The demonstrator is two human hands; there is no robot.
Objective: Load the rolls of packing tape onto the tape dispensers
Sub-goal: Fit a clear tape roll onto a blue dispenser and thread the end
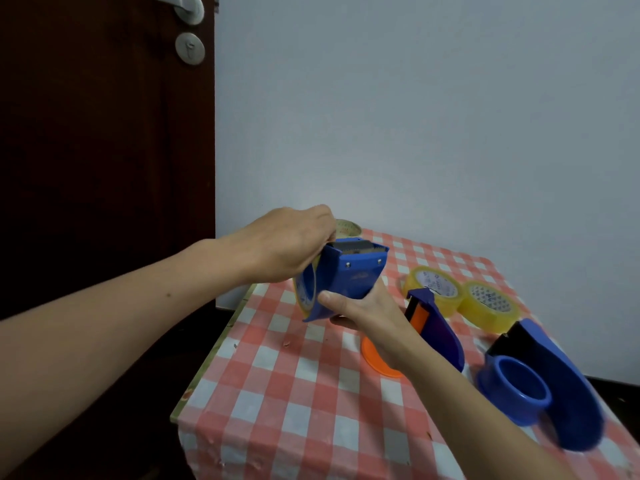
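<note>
Two hands hold one blue dispenser (349,275) above the table (294,393), toothed cutter end up and tilted away, long axis near upright. Right hand (363,308) closed around its lower body, thumb across the front. Left hand (291,247) closed at the top left, fingers behind the cutter; what they pinch is hidden. Loaded tape roll (306,289) shows at the dispenser's left side, under the left hand. On the checked cloth: two yellow rolls (434,285) (490,304) right of the grip, printed core labels unreadable; two more blue dispensers (436,327) (543,382) lying empty; an orange disc (375,358).
</note>
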